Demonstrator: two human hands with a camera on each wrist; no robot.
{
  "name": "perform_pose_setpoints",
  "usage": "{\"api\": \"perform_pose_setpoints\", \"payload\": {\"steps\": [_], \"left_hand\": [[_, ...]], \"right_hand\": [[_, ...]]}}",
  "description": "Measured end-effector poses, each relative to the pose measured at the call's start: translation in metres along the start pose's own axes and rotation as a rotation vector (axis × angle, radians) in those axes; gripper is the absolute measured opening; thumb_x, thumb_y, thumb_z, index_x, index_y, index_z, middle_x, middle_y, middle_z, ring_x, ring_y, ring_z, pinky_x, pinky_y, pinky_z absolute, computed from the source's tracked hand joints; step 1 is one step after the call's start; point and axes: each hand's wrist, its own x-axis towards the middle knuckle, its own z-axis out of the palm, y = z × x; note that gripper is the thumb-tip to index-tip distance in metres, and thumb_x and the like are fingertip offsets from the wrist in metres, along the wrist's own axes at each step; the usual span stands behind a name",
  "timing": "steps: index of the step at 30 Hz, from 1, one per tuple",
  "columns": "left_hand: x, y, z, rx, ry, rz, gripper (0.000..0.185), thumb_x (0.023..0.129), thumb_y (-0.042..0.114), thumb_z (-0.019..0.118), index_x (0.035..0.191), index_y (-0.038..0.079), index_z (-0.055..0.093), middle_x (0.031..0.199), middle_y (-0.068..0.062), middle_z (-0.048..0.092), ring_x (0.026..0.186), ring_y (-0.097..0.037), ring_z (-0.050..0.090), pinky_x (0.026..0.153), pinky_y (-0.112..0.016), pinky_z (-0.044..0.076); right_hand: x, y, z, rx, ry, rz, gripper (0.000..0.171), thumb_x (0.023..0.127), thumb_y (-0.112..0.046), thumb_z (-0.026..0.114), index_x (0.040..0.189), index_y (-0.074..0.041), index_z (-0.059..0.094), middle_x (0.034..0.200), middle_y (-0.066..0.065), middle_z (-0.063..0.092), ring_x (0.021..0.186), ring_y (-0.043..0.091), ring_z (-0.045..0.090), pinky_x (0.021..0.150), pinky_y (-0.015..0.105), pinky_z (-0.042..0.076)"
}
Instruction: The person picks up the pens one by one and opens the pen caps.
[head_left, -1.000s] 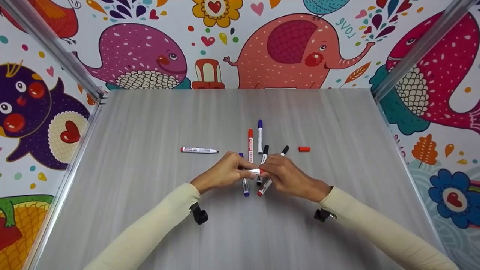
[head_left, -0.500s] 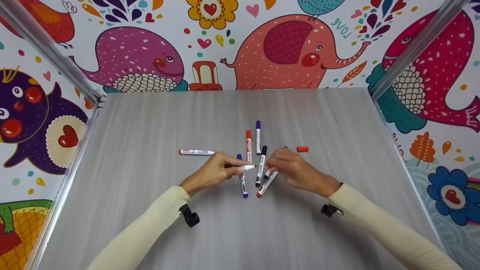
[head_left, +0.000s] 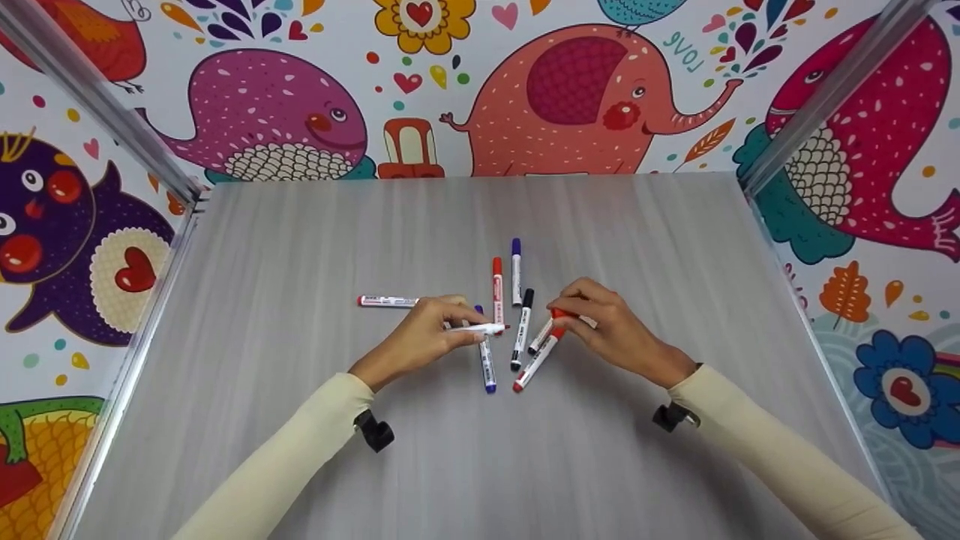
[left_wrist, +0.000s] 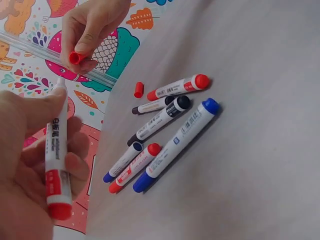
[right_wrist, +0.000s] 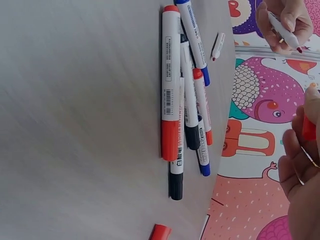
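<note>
- Where the grey, faintly streaked table [head_left: 300, 420] carries the work, the left hand [head_left: 420, 337] pinches an uncapped red marker [head_left: 480, 328], a slim white plastic cylinder with a printed label and a red end plug.
- Its fingers curl around the barrel; in the left wrist view the thumb lies along the label and the red plug sits low in the palm.
- From the head camera that marker's long axis runs nearly level, left to right, with its small red tip towards the right hand [head_left: 611, 334].
- Between thumb and fingertips, the right hand pinches a short red cap [head_left: 559, 313], a smooth tube with its open mouth showing in the left wrist view.
- Cap and marker tip are apart, with the loose pens lying between and under them.
- Five capped markers [head_left: 517, 315], two blue, two red and one black, lie touching in a loose fan, long axes mostly running away from the person.
- Another uncapped marker [head_left: 386, 301] lies level on the table, just left of the left hand.
- A second red cap [left_wrist: 138, 89] lies on the table near the fan.
</note>
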Motion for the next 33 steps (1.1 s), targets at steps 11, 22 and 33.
{"api": "perform_pose_setpoints", "payload": {"steps": [11,22,33], "left_hand": [[-0.004,-0.006,-0.002,0.091,0.109,0.042,0.019,0.093,0.010,0.089,0.111,0.008,0.086,0.102,0.004,0.078,0.092,-0.014,0.069,0.084,-0.033,0.058],[-0.012,-0.013,-0.004,0.177,0.186,0.022,0.016,0.093,0.006,0.088,0.108,0.009,0.085,0.104,0.002,0.078,0.098,-0.016,0.070,0.090,-0.042,0.059],[-0.023,-0.028,-0.009,0.250,0.209,0.058,0.015,0.092,0.004,0.088,0.106,0.008,0.085,0.104,-0.002,0.076,0.100,-0.021,0.070,0.092,-0.044,0.057]], "right_hand": [[-0.007,0.003,0.001,0.034,0.011,0.046,0.033,0.091,-0.005,0.085,0.124,-0.006,0.082,0.113,0.006,0.063,0.101,0.019,0.061,0.084,0.018,0.050],[-0.013,0.008,-0.001,0.067,0.007,0.120,0.038,0.084,0.007,0.089,0.120,-0.006,0.082,0.115,0.004,0.068,0.100,0.018,0.066,0.086,0.017,0.054],[-0.021,0.018,-0.006,0.014,-0.005,0.181,0.038,0.085,0.009,0.090,0.116,-0.012,0.080,0.113,-0.002,0.073,0.095,0.016,0.065,0.080,0.037,0.059]]}}
